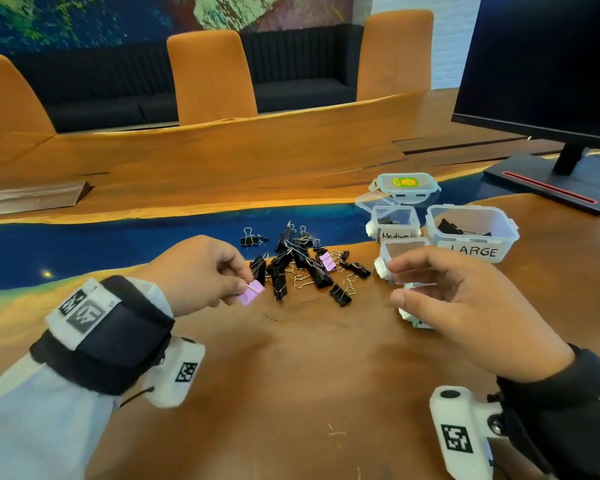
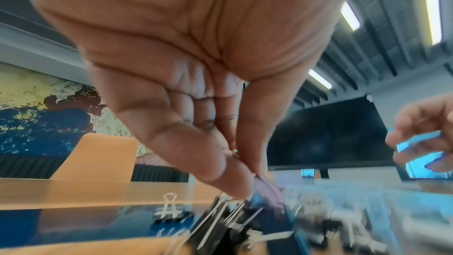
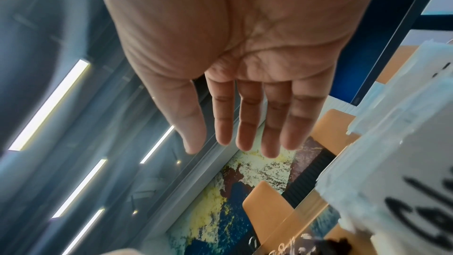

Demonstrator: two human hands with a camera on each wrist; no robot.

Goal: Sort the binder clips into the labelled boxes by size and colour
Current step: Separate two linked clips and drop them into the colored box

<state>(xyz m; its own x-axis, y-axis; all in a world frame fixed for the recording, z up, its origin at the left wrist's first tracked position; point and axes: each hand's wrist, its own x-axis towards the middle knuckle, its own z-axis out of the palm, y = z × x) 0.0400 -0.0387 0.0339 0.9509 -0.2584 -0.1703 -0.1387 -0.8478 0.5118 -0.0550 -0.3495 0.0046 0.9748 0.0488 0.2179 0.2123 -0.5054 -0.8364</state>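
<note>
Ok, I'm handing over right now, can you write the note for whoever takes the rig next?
Left hand: pinches a pink clip by its wire handle, just off the pile's left edge.
Right hand: open, empty, over the two nearest boxes, hiding their labels.
Done: some black clips lie in the Medium box and the LARGE box.
Left: drop the held clip, likely in a colour box; sort the pile, mostly black, including another pink clip.
</note>
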